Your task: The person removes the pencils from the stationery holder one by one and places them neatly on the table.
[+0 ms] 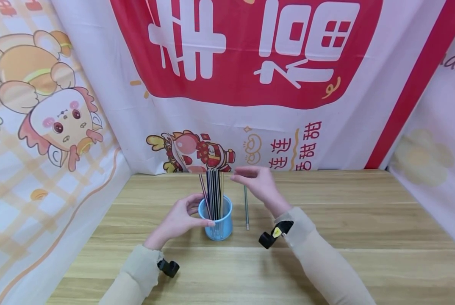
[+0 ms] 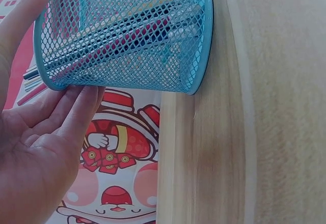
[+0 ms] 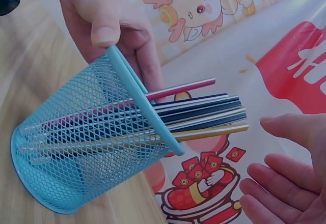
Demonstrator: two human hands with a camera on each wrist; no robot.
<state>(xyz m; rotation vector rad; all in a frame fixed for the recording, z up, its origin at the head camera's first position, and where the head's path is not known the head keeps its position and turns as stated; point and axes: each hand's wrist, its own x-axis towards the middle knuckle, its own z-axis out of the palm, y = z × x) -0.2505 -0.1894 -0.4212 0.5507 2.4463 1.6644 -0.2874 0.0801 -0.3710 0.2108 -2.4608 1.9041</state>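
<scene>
A light blue mesh pen holder (image 1: 224, 228) stands upright on the table, with several pencils (image 1: 214, 190) leaning in it, dark, red and yellow ones among them. My left hand (image 1: 179, 218) grips its rim, thumb on the near side and fingers round the far side. In the left wrist view, the fingers of that hand (image 2: 46, 137) lie against the mesh wall. Just right of the pencil tops is my right hand (image 1: 261, 186), its thumb and fingers apart and holding nothing. Below it a single green pencil (image 1: 246, 212) lies on the table, partly hidden by the hand.
The wood-grain table (image 1: 326, 262) ends at a cloth backdrop (image 1: 349, 140) with red and white print. Another printed cloth (image 1: 109, 186) hangs along the left side, and a pale one (image 1: 437, 203) along the right. Both wrists carry small black cameras (image 1: 168, 268).
</scene>
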